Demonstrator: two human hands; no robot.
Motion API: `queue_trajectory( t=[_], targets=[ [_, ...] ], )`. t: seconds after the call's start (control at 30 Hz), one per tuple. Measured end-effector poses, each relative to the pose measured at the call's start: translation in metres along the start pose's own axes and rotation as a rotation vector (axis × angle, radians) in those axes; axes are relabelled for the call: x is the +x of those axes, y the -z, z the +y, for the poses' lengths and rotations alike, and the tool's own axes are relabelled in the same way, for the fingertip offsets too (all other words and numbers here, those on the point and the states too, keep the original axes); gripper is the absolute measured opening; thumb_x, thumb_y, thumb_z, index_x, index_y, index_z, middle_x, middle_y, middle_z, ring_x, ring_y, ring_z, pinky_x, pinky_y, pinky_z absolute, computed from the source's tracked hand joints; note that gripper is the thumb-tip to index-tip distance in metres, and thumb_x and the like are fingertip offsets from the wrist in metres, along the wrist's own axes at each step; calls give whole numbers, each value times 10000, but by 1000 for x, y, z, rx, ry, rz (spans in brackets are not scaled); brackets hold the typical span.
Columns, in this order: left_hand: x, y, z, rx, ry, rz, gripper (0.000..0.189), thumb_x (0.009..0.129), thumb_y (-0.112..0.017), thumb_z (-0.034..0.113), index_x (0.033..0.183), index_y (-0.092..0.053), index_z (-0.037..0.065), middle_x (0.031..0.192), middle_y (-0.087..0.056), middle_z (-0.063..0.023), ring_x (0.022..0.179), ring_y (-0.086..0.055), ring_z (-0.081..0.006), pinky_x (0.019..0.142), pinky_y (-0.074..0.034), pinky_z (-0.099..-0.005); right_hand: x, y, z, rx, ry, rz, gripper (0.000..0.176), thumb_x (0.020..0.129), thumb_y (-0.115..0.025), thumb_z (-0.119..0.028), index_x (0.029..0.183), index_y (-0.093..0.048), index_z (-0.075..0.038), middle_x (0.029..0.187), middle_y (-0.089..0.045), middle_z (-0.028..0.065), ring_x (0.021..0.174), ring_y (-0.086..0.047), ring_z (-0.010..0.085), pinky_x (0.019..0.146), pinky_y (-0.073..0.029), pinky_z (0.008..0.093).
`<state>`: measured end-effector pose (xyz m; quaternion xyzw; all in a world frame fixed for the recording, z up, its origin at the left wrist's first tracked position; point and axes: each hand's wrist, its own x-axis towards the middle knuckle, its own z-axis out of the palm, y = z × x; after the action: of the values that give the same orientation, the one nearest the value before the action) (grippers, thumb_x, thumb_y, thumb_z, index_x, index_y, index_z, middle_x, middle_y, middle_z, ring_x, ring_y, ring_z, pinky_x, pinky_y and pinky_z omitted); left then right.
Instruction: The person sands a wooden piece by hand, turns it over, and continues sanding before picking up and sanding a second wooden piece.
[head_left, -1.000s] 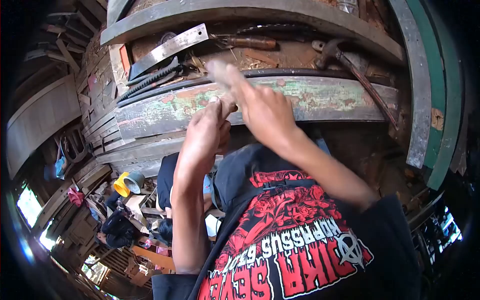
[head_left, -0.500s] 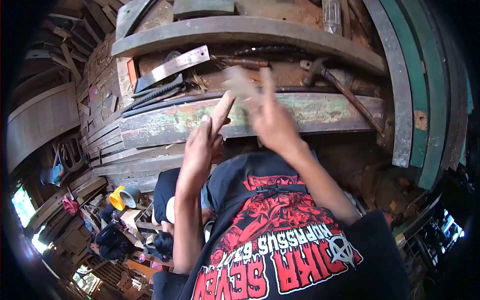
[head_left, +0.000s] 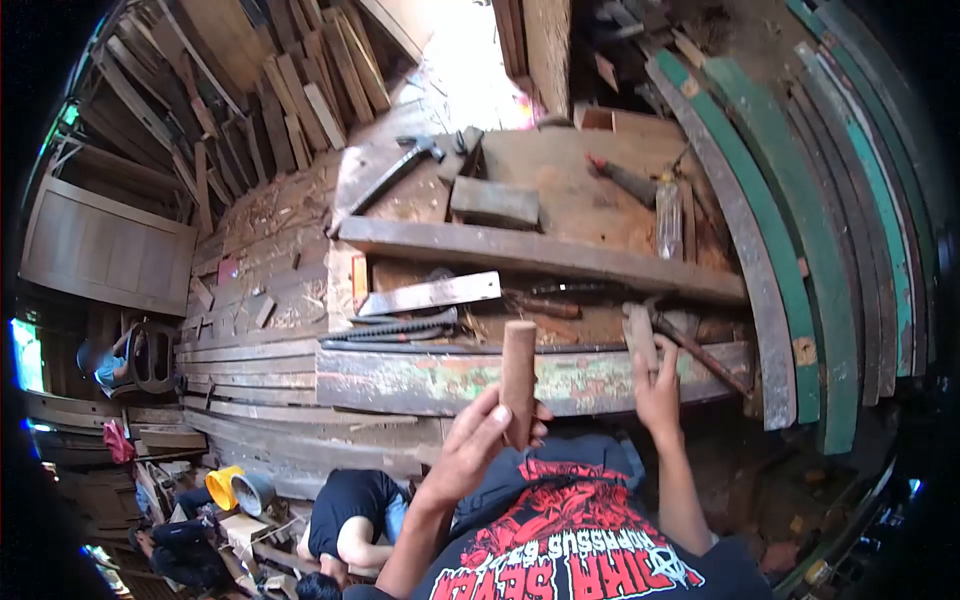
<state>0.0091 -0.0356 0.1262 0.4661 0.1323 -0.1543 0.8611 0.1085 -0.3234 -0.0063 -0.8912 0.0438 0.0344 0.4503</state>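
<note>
Upright in my left hand (head_left: 480,435) stands a rounded wooden piece (head_left: 519,375), with fingers and thumb wrapped round its lower part. My right hand (head_left: 658,385), to the right, holds a flat greyish wooden piece (head_left: 641,340) between its fingers, near the bench edge. Both hands are in front of the painted plank (head_left: 420,382) with worn green and red patches. Behind the right hand lies a hammer (head_left: 700,350) with a brown handle. A metal saw blade (head_left: 430,294) rests on the bench, left of a brown-handled tool (head_left: 545,306).
A long beam (head_left: 540,252) crosses the bench, with a wooden block (head_left: 495,204) and a clear bottle (head_left: 669,220) behind it. Curved green planks (head_left: 770,230) stand at right. Other people (head_left: 350,520) are low at left, near a yellow bucket (head_left: 222,486).
The view has tilted up and shows more of the bench. My hands have moved apart; the left now holds its wooden piece upright, and the right holds the flat piece farther to the right.
</note>
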Motion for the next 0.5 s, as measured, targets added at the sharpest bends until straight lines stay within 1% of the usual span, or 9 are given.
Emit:
queue_trajectory(
  t=[0.03, 0.1, 0.17, 0.2, 0.3, 0.33, 0.43, 0.5],
  targets=[
    [-1, -2, 9, -18, 0, -50, 576, 1111, -517, 360, 1516, -398, -31, 1312, -656, -215, 1143, -681, -266, 1058, -513, -428, -6, -7, 6, 22, 23, 14, 452, 1071, -630, -318, 1421, -466, -84, 1271, -670, 285, 1201, -654, 488, 960, -524, 504],
    [-6, -12, 27, -17, 21, -56, 574, 1115, -504, 337, 1529, -382, -40, 1348, -643, -232, 1188, -674, -290, 1069, -509, -442, -18, -16, 0, 137, -84, -29, 456, 1055, -651, -296, 1418, -474, -85, 1301, -651, 290, 1213, -644, 482, 969, -519, 499],
    [-10, -16, 41, -13, -7, -104, 566, 1115, -498, 323, 1526, -383, -50, 1358, -636, -252, 1205, -670, -306, 1073, -507, -448, -26, -25, 0, 30, 17, 1, 455, 1041, -664, -269, 1415, -483, -84, 1259, -665, 290, 1165, -664, 480, 953, -527, 499],
    [-12, -18, 46, -13, -18, -127, 562, 1116, -494, 315, 1524, -383, -54, 1363, -632, -261, 1214, -668, -314, 1075, -506, -450, -27, -29, -1, -9, 114, 45, 469, 1021, -682, -262, 1412, -490, -87, 1186, -694, 288, 1101, -687, 490, 924, -537, 510],
    [-20, -19, 57, 6, -53, -198, 504, 1130, -464, 263, 1509, -413, -66, 1385, -627, -219, 1243, -648, -267, 1100, -500, -425, -35, -27, -14, -23, 54, -26, 482, 1013, -693, -272, 1410, -493, -87, 1147, -707, 289, 1066, -698, 501, 900, -541, 532],
    [-23, -19, 61, 20, -56, -208, 497, 1129, -463, 264, 1496, -428, -69, 1372, -641, -223, 1242, -648, -273, 1104, -493, -429, -36, -27, -17, 10, 45, -30, 491, 1001, -703, -299, 1400, -500, -98, 1138, -709, 305, 1066, -686, 523, 884, -535, 562],
    [-38, -21, 72, 50, -46, -206, 496, 1127, -467, 273, 1481, -442, -73, 1367, -648, -234, 1255, -644, -273, 1111, -485, -424, -40, -29, -22, -143, -23, -16, 489, 994, -706, -319, 1389, -507, -111, 1098, -717, 312, 1054, -678, 538, 862, -530, 584],
    [-48, -24, 82, 50, -19, -186, 559, 1099, -501, 300, 1493, -419, -89, 1322, -656, -268, 1247, -648, -313, 1111, -479, -452, -44, -34, -22, -158, -26, 11, 489, 990, -708, -331, 1383, -510, -117, 1083, -721, 312, 1052, -674, 543, 851, -525, 591]
  ],
)
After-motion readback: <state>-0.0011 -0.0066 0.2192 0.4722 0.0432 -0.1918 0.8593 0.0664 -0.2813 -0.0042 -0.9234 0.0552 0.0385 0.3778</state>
